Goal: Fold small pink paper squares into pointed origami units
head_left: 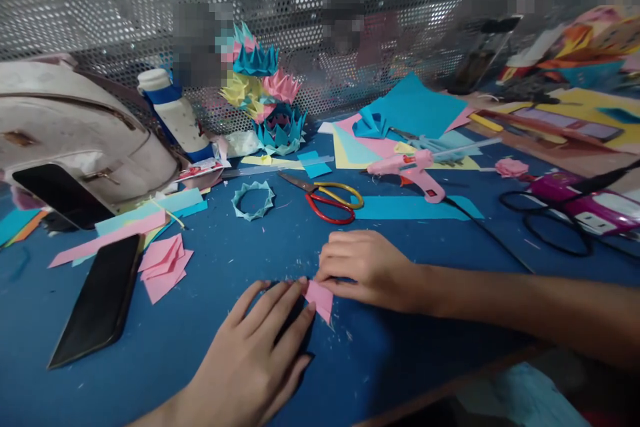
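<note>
A small folded piece of pink paper [320, 300] lies on the blue table between my two hands. My right hand [367, 270] has its fingers curled, with thumb and fingertips closed on the paper's upper edge. From the lower left, my left hand [263, 340] reaches in with fingers stretched out, its fingertips touching the paper's left side. Beyond the hands are scissors [327, 200] with one red and one yellow handle, and a light blue zigzag paper ring [253, 201]. More folded pink paper pieces [165, 267] lie to the left.
A dark phone [97, 300] lies at left, near a pale bag [75, 120] and a bottle [175, 113]. A pink glue gun [413, 170] with a black cord rests over a blue paper strip. Layered paper flowers [265, 93] stand at the back, beside a perforated metal panel [125, 7].
</note>
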`<act>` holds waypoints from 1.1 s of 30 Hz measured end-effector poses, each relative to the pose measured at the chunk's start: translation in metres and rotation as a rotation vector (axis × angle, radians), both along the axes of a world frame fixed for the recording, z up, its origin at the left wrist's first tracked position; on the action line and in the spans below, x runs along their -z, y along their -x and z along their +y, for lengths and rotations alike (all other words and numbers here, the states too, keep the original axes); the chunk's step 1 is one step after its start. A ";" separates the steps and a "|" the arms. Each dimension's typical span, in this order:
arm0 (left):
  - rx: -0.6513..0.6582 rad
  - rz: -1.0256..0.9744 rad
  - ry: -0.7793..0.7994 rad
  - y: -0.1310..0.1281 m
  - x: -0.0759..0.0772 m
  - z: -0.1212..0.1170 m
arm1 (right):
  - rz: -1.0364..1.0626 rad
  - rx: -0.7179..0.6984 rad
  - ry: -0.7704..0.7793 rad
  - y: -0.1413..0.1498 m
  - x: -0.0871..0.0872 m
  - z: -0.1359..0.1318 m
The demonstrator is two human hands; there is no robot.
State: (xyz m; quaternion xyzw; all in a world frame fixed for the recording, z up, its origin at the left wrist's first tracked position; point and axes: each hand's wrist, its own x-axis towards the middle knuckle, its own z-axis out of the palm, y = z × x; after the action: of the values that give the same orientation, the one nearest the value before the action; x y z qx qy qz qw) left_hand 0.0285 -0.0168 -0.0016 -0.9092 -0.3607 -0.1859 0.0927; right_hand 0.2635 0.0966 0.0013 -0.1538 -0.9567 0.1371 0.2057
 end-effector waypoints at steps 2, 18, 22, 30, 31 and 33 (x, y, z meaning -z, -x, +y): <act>0.028 0.044 -0.001 0.001 -0.001 0.001 | -0.020 -0.016 -0.061 -0.001 -0.002 -0.001; 0.032 -0.025 0.025 0.002 0.005 0.001 | -0.110 -0.121 -0.490 0.001 -0.009 -0.005; 0.029 0.001 0.030 0.001 0.001 0.000 | -0.121 -0.135 -0.503 0.002 -0.009 -0.004; 0.068 0.029 -0.029 0.003 0.002 0.002 | -0.137 -0.197 -0.490 0.002 -0.012 0.003; 0.076 0.048 -0.035 0.004 0.000 0.002 | -0.143 -0.207 -0.465 0.002 -0.013 0.004; 0.092 0.113 -0.029 0.003 -0.005 0.003 | -0.164 -0.200 -0.382 0.000 -0.015 0.007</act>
State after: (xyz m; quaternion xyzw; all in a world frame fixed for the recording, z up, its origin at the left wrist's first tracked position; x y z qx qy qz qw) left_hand 0.0250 -0.0137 0.0032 -0.9325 -0.3100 -0.1435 0.1175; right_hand 0.2630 0.1032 0.0160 -0.0270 -0.9892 -0.0399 0.1382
